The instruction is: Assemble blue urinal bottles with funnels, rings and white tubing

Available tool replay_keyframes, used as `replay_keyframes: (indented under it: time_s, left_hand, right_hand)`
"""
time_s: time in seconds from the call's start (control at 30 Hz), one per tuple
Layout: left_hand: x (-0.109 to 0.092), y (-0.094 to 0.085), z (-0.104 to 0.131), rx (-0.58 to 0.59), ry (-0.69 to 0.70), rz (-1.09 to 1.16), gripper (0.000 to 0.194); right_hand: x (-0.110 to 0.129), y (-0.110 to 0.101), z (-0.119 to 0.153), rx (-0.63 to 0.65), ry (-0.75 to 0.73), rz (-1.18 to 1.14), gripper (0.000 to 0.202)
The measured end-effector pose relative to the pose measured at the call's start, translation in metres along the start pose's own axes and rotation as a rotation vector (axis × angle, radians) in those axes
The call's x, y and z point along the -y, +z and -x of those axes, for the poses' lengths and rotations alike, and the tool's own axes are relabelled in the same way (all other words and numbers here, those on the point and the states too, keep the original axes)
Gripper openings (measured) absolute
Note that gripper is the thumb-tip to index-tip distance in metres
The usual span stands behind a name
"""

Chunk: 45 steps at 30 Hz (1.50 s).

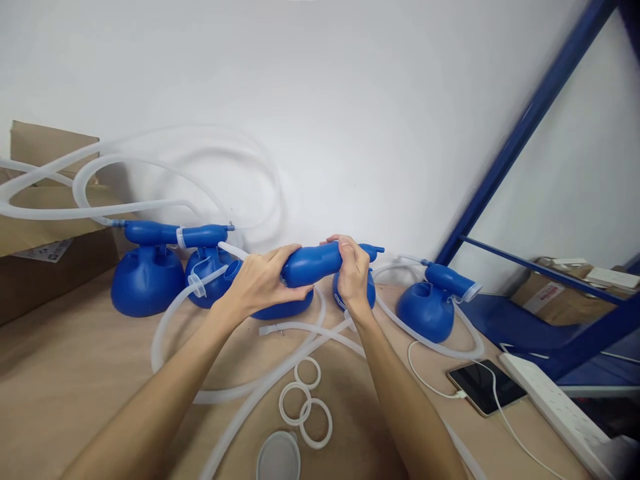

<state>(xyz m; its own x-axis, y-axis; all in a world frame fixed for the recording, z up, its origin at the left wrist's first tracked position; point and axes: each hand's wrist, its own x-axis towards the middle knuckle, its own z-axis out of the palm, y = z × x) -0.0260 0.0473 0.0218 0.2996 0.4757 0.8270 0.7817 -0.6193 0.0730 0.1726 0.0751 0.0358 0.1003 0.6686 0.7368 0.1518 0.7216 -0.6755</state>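
Note:
My left hand (260, 280) is closed around the left end of a blue plastic urinal bottle (313, 263), thumb below its neck. My right hand (353, 267) wraps the same neck further right, near the thin nozzle. A rounded blue base shows beneath; whether it joins the held neck is hidden by my hands. Translucent tubing (280, 370) loops under my forearms. Between the forearms lie white rings (317, 423) and a translucent round cap (279, 457).
Similar blue bottles (147, 283) stand on the left, another (427, 310) on the right. A cardboard box (50, 267) is at far left. A phone (485, 387) on a white cable, a power strip (555, 407) and a blue metal frame (525, 127) are on the right.

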Motion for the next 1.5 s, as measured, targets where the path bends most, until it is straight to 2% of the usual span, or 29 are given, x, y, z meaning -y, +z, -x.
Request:
replay_keyframes:
  time_s: [0.2,0.37,0.43,0.5,0.6,0.7,0.77,0.93,1.0,1.1,1.17,1.33,1.5]
  left_hand:
    - [0.0,0.007,0.002,-0.011,-0.006,0.035,0.067]
    - [0.005,0.005,0.002,-0.018,-0.041,0.111,0.07]
    - [0.007,-0.001,-0.001,0.01,-0.079,0.15,0.072]
    - [0.009,-0.009,-0.005,0.043,-0.112,0.199,0.072]
    - [0.012,-0.022,-0.01,0.041,-0.177,0.266,0.07]
    - [0.015,-0.033,-0.012,0.009,-0.249,0.317,0.067]
    - [0.017,-0.039,-0.013,-0.001,-0.282,0.344,0.065]
    - [0.016,-0.044,-0.014,-0.016,-0.336,0.361,0.065]
    - [0.016,-0.044,-0.015,-0.066,-0.374,0.413,0.064]
    - [0.017,-0.044,-0.015,-0.113,-0.414,0.494,0.06]
    - [0.018,-0.044,-0.015,-0.1,-0.411,0.523,0.056]
    - [0.021,-0.048,-0.015,-0.03,-0.421,0.545,0.053]
    - [0.022,-0.049,-0.015,-0.007,-0.402,0.499,0.056]
  right_hand:
    - [-0.003,0.006,0.0,-0.058,0.056,-0.035,0.036]
    - [-0.005,0.0,-0.015,-0.186,0.265,-0.295,0.054]
    - [-0.001,-0.008,-0.019,-0.127,0.297,-0.33,0.058]
    - [0.007,-0.017,-0.019,0.025,0.312,-0.377,0.06]
    - [0.019,-0.024,-0.015,0.19,0.336,-0.537,0.083]
    - [0.028,-0.018,-0.009,0.178,0.373,-0.629,0.111]
    - [0.031,-0.009,-0.005,0.131,0.404,-0.66,0.118]
    - [0.032,0.009,-0.001,0.024,0.438,-0.706,0.106]
    - [0.03,0.01,0.0,0.041,0.44,-0.694,0.095]
    - [0.027,0.009,-0.001,0.138,0.427,-0.654,0.079]
    - [0.023,0.009,0.0,0.184,0.378,-0.593,0.067]
    - [0.014,0.009,0.001,0.208,0.238,-0.412,0.034]
    - [0.015,0.01,0.001,0.221,0.119,-0.28,0.031]
